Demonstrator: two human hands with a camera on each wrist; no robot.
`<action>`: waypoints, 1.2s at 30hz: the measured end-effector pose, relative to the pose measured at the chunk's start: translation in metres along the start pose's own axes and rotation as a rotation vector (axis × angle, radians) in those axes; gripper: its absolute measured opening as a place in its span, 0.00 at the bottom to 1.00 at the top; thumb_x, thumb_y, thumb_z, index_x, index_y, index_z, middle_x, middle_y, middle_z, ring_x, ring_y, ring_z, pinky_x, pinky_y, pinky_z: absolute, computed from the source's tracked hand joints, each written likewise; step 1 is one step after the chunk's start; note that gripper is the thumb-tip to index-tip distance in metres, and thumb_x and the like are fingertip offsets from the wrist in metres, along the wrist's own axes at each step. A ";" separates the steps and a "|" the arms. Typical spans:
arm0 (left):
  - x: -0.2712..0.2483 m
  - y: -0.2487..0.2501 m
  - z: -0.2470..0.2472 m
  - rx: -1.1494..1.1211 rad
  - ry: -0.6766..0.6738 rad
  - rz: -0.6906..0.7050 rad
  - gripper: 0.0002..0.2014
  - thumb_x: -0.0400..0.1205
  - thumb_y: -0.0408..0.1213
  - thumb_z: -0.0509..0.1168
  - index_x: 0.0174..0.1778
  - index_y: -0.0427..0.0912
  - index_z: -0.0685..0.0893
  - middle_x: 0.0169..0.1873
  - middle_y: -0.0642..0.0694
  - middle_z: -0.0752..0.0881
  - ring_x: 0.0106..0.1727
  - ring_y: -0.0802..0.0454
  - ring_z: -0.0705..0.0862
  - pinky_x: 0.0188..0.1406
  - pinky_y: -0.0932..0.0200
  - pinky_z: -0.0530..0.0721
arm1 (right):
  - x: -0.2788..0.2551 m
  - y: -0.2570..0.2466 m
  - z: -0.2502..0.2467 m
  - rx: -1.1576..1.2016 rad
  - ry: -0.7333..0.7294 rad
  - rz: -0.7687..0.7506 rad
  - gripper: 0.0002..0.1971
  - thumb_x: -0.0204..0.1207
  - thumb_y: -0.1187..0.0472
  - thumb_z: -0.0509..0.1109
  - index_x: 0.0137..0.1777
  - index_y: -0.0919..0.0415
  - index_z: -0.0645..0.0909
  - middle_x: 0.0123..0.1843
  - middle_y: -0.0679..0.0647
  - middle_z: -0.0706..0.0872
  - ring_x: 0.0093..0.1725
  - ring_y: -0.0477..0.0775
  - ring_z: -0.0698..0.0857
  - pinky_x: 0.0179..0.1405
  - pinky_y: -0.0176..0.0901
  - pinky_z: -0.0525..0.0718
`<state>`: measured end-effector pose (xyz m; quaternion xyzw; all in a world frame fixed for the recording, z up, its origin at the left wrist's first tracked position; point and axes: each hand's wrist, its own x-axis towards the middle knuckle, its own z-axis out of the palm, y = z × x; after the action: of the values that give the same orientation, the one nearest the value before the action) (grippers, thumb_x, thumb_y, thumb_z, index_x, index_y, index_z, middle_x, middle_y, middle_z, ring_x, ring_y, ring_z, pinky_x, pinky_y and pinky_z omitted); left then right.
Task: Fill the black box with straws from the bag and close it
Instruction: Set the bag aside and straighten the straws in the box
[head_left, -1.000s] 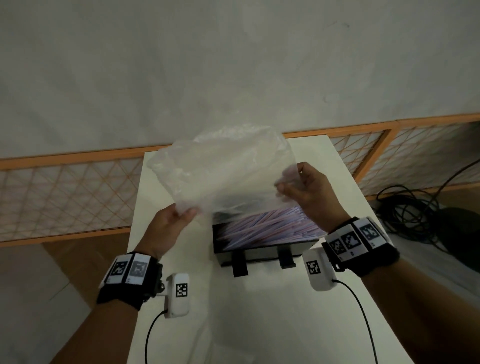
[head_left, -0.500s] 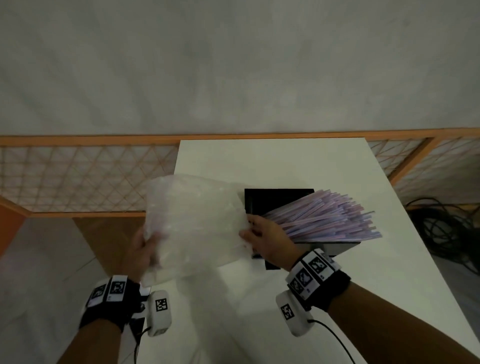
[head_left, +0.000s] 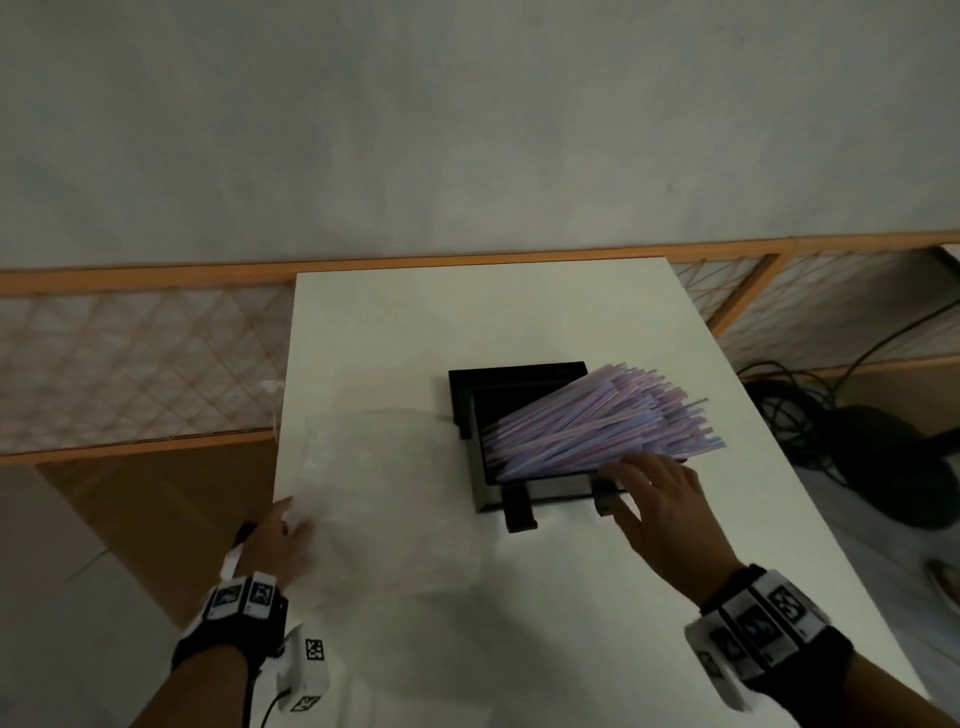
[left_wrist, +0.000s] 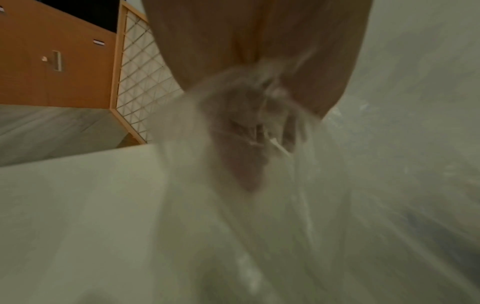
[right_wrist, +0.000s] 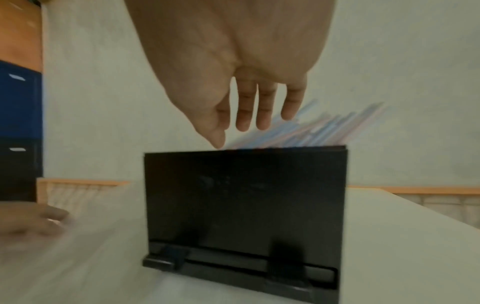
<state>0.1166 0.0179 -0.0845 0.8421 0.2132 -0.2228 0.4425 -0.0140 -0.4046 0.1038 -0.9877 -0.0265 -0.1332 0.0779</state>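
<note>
Half a second ago I had the bag (head_left: 384, 499) lifted between both hands, my right pinching its near edge; now it lies flat on the white table (head_left: 467, 312), to the left of the black box (head_left: 519, 387), and only my left hand (head_left: 275, 540) has it, fingers curled into the plastic at its near left corner (the left wrist view shows crumpled film bunched under my fingers (left_wrist: 246, 164), though blurred). My right hand (head_left: 660, 512) has let go of the bag and crossed to the box: its fingers are straight and spread, holding nothing, just above the near right rim, with the fingertips (right_wrist: 242, 123) at the edge of the straws (head_left: 597, 421). Whether they touch the straws I cannot tell.

The box stands open near the middle of the table, its front wall with the two latch tabs facing me. The straws, pink, lilac and pale blue, lie in it as one slanted bundle. Their long axis runs from the box's near left corner up toward the far right; the lower ends sit inside, and the upper ends fan out past the right rim, overhanging the table. In the right wrist view they rise above the box's top edge, tilted to the right.
</note>
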 end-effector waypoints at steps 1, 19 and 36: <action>-0.002 -0.001 -0.001 0.002 0.003 -0.018 0.26 0.80 0.41 0.65 0.75 0.48 0.67 0.62 0.32 0.79 0.55 0.30 0.83 0.55 0.32 0.84 | 0.000 0.006 0.001 -0.041 -0.002 0.017 0.10 0.66 0.63 0.73 0.47 0.57 0.83 0.44 0.54 0.86 0.45 0.60 0.85 0.43 0.52 0.82; -0.115 0.087 0.003 0.268 0.214 0.132 0.31 0.82 0.40 0.63 0.80 0.37 0.60 0.77 0.31 0.67 0.76 0.31 0.68 0.75 0.38 0.66 | 0.018 0.019 0.017 -0.119 -0.158 -0.072 0.18 0.46 0.66 0.84 0.34 0.53 0.81 0.33 0.49 0.83 0.33 0.57 0.82 0.34 0.44 0.79; -0.192 0.198 0.109 0.360 -0.039 0.681 0.16 0.80 0.34 0.66 0.64 0.41 0.79 0.52 0.48 0.74 0.34 0.57 0.79 0.50 0.54 0.82 | -0.054 0.034 0.004 -0.009 -0.075 -0.249 0.07 0.68 0.64 0.67 0.42 0.52 0.84 0.39 0.49 0.85 0.38 0.55 0.84 0.36 0.44 0.82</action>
<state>0.0509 -0.2069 0.0970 0.9245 -0.1295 -0.1130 0.3401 -0.0629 -0.4389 0.0809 -0.9814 -0.1512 -0.1047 0.0555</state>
